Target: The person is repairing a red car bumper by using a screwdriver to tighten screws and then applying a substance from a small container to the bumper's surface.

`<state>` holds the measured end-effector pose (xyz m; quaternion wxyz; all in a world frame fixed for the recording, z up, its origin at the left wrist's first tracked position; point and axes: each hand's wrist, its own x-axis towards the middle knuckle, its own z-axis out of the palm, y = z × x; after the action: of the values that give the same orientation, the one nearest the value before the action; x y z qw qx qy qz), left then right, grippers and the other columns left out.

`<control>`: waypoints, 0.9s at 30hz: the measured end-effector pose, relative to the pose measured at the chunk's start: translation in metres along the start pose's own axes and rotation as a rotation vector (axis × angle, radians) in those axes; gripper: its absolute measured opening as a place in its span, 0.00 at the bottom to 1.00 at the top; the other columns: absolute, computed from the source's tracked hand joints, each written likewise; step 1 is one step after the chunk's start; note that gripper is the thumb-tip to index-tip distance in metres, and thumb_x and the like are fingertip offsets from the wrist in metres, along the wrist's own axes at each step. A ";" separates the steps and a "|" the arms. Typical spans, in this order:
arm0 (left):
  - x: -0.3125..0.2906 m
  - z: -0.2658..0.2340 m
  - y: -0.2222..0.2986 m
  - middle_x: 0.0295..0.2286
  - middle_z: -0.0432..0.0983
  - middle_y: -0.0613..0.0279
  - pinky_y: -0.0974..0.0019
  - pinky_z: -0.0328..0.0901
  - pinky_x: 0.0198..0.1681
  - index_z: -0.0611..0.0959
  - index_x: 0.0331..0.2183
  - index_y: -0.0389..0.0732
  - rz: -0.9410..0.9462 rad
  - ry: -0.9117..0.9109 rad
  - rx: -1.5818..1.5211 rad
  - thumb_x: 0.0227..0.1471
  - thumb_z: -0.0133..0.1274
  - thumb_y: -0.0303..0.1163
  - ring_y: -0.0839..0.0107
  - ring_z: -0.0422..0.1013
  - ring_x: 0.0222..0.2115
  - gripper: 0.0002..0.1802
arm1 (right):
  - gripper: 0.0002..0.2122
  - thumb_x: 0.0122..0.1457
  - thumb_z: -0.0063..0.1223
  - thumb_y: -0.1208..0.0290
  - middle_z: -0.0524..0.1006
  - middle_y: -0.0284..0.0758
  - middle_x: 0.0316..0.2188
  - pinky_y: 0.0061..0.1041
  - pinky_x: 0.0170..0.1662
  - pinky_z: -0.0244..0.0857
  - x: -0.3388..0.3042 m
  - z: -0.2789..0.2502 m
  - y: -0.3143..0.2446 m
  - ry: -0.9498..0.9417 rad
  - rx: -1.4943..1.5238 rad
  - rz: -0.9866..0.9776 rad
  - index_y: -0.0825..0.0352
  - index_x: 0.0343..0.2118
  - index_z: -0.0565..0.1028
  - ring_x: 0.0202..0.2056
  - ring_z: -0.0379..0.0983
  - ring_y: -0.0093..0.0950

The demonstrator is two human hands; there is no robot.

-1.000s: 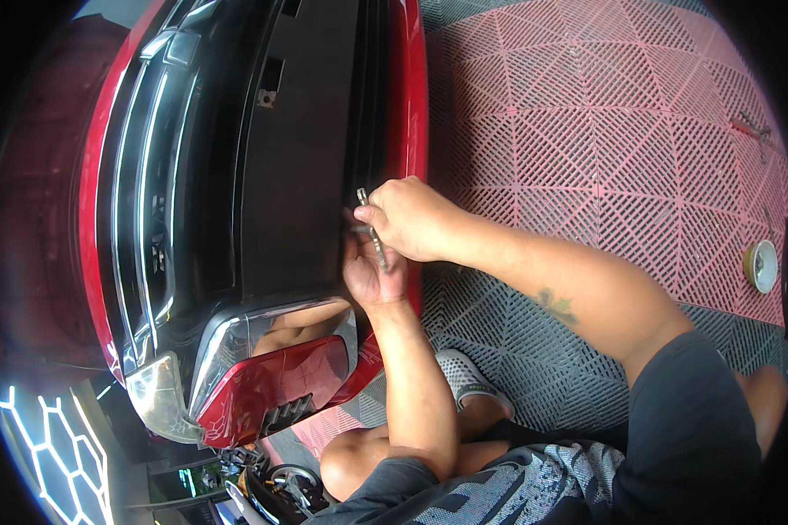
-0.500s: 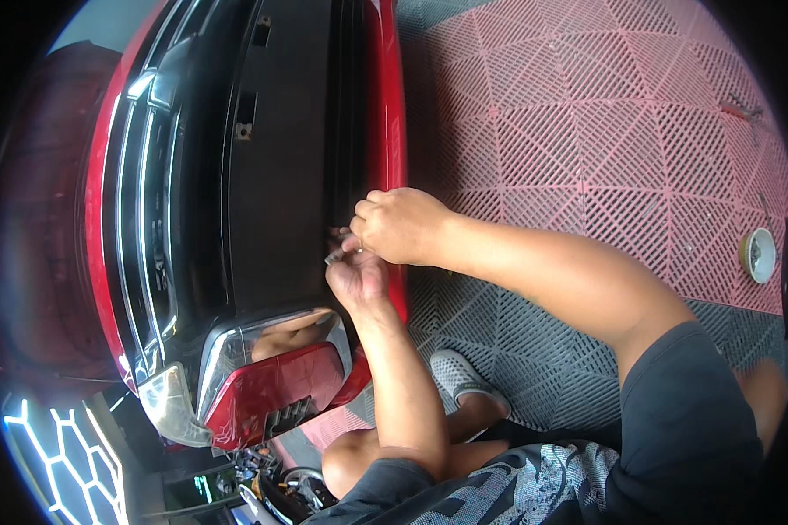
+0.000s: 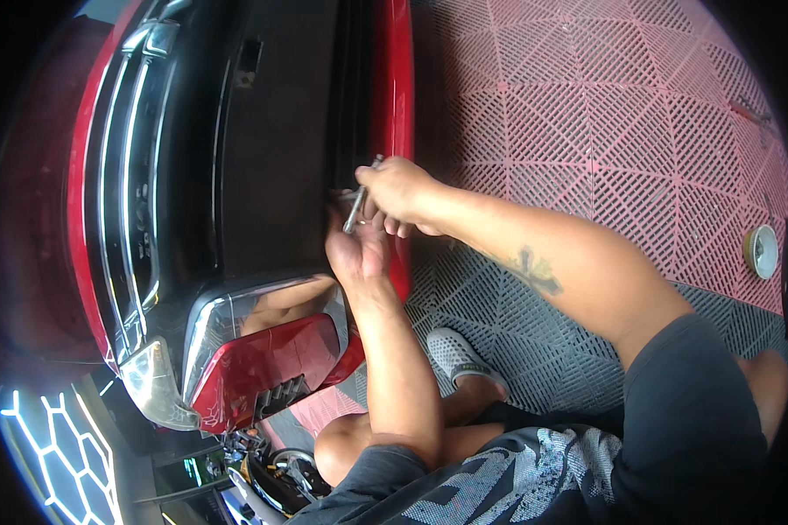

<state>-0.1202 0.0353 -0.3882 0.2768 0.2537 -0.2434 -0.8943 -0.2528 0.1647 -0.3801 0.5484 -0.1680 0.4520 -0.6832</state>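
My right hand is closed round a slim silver metal rod-shaped hand tool, thumb on its upper part. The tool slants down towards my left hand, which lies palm up just below. My left fingers reach into the dark recess and are blurred and partly hidden, so their grip is unclear. Both hands are at the lower edge of a car's black front panel, beside its red bumper strip. What the tool works on is hidden by my hands.
Left of my hands lie the chrome-striped grille and a chrome-and-red corner piece with a clear lamp. A small bowl and a red-handled tool lie on the pink and grey slatted floor. My grey clog is below.
My right hand has lifted and turned, bringing the silver tool into fuller view. My left hand stays at the recess. The view has shifted slightly along the car.
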 end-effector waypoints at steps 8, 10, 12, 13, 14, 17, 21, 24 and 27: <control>0.006 -0.013 0.017 0.41 0.83 0.53 0.52 0.80 0.53 0.81 0.47 0.34 -0.001 -0.082 -0.146 0.72 0.48 0.30 0.57 0.80 0.46 0.11 | 0.25 0.71 0.53 0.46 0.81 0.40 0.24 0.34 0.28 0.78 -0.023 -0.027 0.007 0.318 -1.142 -0.976 0.69 0.36 0.80 0.24 0.82 0.37; 0.006 -0.008 0.010 0.42 0.83 0.52 0.53 0.80 0.51 0.82 0.48 0.35 0.117 0.092 -0.051 0.73 0.48 0.31 0.58 0.80 0.45 0.11 | 0.22 0.67 0.58 0.49 0.83 0.40 0.25 0.37 0.32 0.79 -0.018 -0.031 0.010 0.323 -1.236 -1.159 0.67 0.31 0.82 0.27 0.84 0.39; 0.006 -0.018 0.015 0.43 0.83 0.52 0.51 0.79 0.54 0.82 0.48 0.36 -0.025 -0.109 -0.241 0.73 0.48 0.32 0.57 0.79 0.48 0.12 | 0.22 0.67 0.58 0.49 0.83 0.39 0.24 0.37 0.33 0.79 -0.009 -0.023 0.012 0.328 -1.305 -1.251 0.67 0.28 0.82 0.27 0.84 0.40; 0.007 -0.021 0.019 0.43 0.83 0.52 0.50 0.78 0.55 0.82 0.49 0.36 -0.097 -0.213 -0.332 0.73 0.49 0.33 0.56 0.79 0.49 0.13 | 0.23 0.70 0.54 0.50 0.82 0.40 0.21 0.37 0.32 0.79 -0.012 -0.008 0.010 0.213 -1.330 -0.991 0.67 0.26 0.82 0.25 0.83 0.39; 0.005 -0.011 0.011 0.44 0.83 0.52 0.49 0.77 0.56 0.83 0.48 0.36 -0.041 -0.093 -0.238 0.73 0.49 0.34 0.56 0.79 0.49 0.13 | 0.27 0.75 0.47 0.51 0.80 0.39 0.17 0.35 0.29 0.76 -0.009 -0.001 0.013 0.182 -0.996 -0.707 0.67 0.23 0.81 0.21 0.80 0.33; -0.012 0.014 -0.007 0.46 0.84 0.53 0.44 0.70 0.64 0.84 0.47 0.36 0.059 0.089 0.005 0.73 0.48 0.36 0.55 0.79 0.53 0.15 | 0.30 0.78 0.41 0.51 0.80 0.37 0.17 0.32 0.26 0.71 -0.004 -0.006 0.009 -0.149 -0.036 0.003 0.69 0.24 0.81 0.19 0.75 0.26; -0.004 0.007 0.000 0.47 0.82 0.50 0.37 0.71 0.63 0.81 0.50 0.36 0.076 0.118 -0.110 0.73 0.48 0.35 0.49 0.78 0.53 0.14 | 0.28 0.75 0.47 0.47 0.79 0.41 0.19 0.38 0.28 0.74 -0.008 -0.018 0.010 0.115 -0.466 -0.246 0.71 0.28 0.80 0.22 0.79 0.37; 0.015 -0.033 0.035 0.46 0.82 0.49 0.41 0.75 0.59 0.79 0.51 0.34 -0.005 -0.088 -0.189 0.73 0.47 0.31 0.52 0.79 0.52 0.13 | 0.23 0.64 0.60 0.46 0.81 0.40 0.24 0.39 0.38 0.78 -0.024 -0.029 0.008 0.359 -1.000 -1.128 0.68 0.36 0.80 0.33 0.83 0.42; 0.013 -0.016 0.018 0.45 0.82 0.49 0.48 0.78 0.56 0.80 0.50 0.34 0.084 -0.050 -0.096 0.72 0.49 0.30 0.56 0.80 0.50 0.12 | 0.21 0.65 0.60 0.48 0.81 0.38 0.25 0.38 0.38 0.78 -0.018 -0.035 0.011 0.315 -1.222 -1.289 0.67 0.33 0.82 0.33 0.82 0.40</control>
<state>-0.1134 0.0096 -0.3934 0.3199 0.2072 -0.2173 -0.8986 -0.2656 0.1961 -0.4036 -0.1943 -0.5554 0.6242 -0.5140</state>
